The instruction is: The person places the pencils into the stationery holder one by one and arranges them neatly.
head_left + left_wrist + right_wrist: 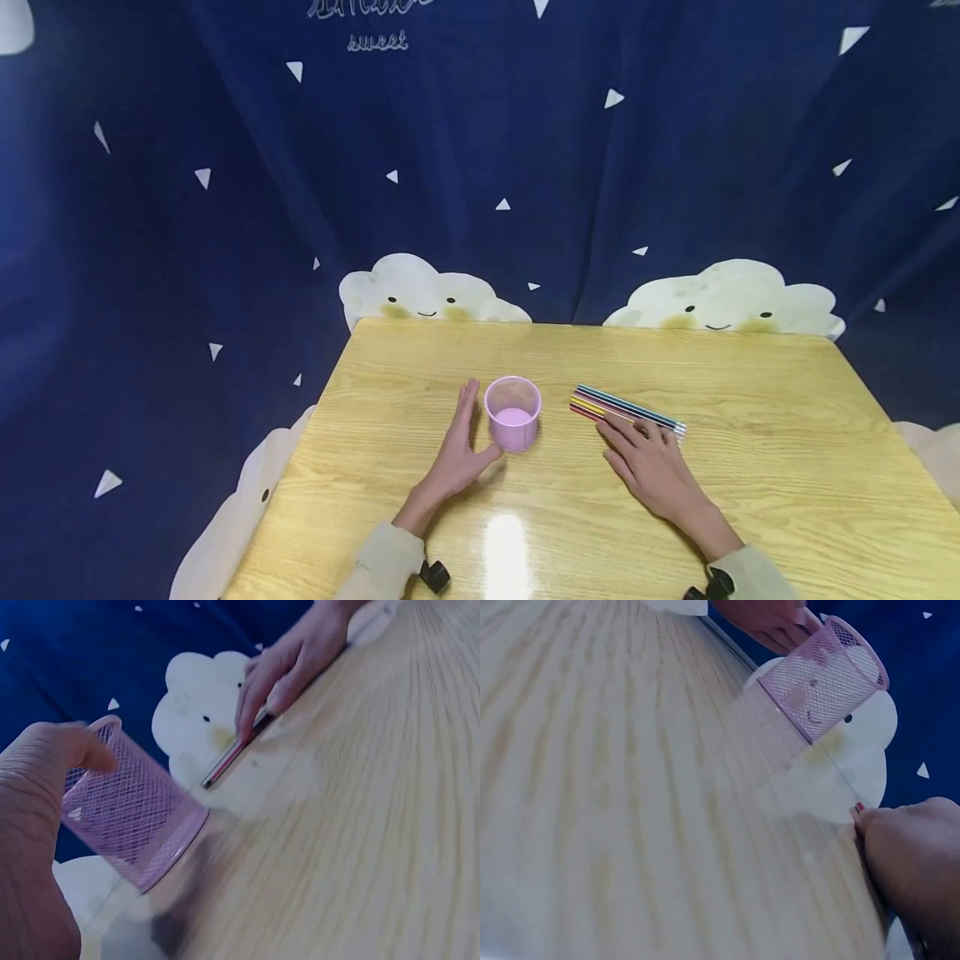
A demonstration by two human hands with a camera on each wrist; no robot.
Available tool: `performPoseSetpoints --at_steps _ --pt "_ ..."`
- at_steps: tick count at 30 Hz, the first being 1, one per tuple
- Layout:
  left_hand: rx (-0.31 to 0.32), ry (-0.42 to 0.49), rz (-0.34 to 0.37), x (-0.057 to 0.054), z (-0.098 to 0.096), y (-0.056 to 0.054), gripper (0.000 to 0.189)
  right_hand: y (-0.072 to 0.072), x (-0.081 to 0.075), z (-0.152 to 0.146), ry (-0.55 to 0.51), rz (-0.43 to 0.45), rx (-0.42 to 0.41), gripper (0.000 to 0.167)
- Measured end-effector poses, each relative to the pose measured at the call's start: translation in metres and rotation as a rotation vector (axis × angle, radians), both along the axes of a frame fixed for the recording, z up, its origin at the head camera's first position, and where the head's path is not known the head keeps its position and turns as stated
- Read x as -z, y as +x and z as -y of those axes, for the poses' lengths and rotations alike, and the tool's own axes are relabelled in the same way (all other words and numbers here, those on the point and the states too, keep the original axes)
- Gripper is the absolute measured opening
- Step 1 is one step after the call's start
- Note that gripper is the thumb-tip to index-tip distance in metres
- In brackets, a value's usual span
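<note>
A pink mesh pen cup (513,434) stands upright on the wooden table, its inside bare to the bottom. My left hand (456,457) is spread at the cup's left side, fingers straight and thumb near its lower front. In the left wrist view the thumb overlaps the mesh wall (139,814). To the right of the cup lies a row of several pencils (587,406), dark-striped ones at the back, yellow and red ones in front. My right hand (660,473) rests over their front side, fingertips on them and fingers loosely bent, hiding part of the row.
The light wooden table (555,533) has its back edge against a dark blue curtain (480,150) with white triangles and smiling clouds. A bright reflection lies on the tabletop between the forearms. Black straps (435,575) circle both wrists.
</note>
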State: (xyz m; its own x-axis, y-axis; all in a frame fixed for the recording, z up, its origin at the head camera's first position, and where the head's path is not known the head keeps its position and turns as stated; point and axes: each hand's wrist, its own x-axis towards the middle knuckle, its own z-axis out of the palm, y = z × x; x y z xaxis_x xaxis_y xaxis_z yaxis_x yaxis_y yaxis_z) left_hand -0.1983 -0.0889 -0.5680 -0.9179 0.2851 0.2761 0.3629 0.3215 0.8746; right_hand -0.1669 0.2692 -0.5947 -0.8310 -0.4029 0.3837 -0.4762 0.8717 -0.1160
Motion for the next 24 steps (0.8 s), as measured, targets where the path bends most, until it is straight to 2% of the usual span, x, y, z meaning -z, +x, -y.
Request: performPoseSetpoints --at_steps 2,7,11,15,20,24 --pt "0.036 0.032 0.018 0.001 -0.006 -0.003 0.115 -0.002 0.000 0.002 0.015 -0.014 -0.007 0.047" --pt "0.054 0.111 0.013 0.000 -0.017 -0.015 0.127 -0.005 0.000 0.007 0.060 -0.060 -0.039 0.045" --pt "0.065 0.206 -0.014 -0.001 -0.021 -0.026 0.130 -0.006 -0.001 0.010 0.096 -0.110 -0.083 0.044" --pt "0.073 0.237 -0.039 0.000 -0.025 -0.032 0.130 -0.007 -0.002 0.012 0.100 -0.138 -0.129 0.042" --pt "0.076 0.288 -0.065 0.000 -0.032 -0.035 0.125 -0.012 -0.005 0.015 0.052 -0.131 -0.146 0.038" --pt "0.083 0.340 -0.054 -0.004 -0.035 -0.032 0.118 -0.014 -0.006 0.017 0.040 -0.137 -0.163 0.037"
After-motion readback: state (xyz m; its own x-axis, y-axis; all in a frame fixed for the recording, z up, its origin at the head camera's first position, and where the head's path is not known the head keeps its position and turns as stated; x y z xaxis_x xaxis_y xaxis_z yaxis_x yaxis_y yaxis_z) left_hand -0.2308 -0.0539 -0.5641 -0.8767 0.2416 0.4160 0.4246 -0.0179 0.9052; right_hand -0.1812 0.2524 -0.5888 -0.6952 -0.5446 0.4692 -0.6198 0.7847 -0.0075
